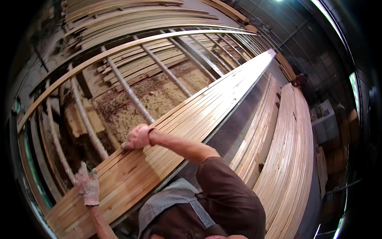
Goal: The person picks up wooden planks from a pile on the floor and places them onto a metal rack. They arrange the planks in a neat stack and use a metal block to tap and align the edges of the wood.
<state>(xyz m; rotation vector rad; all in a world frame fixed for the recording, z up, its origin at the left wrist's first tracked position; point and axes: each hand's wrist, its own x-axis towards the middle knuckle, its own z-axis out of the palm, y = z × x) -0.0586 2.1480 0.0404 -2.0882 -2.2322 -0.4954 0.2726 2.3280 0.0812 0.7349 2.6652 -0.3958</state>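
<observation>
Long, narrow wooden strips (187, 121) lie side by side in a wide row, running from the lower left to the far right. My left hand (86, 185), in a pale knitted glove, is at the far edge of the row near its left end. Its fingers are stretched out and apart, with nothing held in them. Farther along the same edge, my right hand (138, 136), also gloved, reaches across the row. Its fingers are bent together over the outermost strip, and their undersides are hidden.
Beyond the strips, metal rollers (127, 88) span to a long pale rail (103, 55). Sawdust (159, 85) and stacked boards (139, 20) lie behind them. Stacks of planks (284, 155) stand at my right, with a grey box (325, 120) past them. Another person (299, 80) is far off at the right.
</observation>
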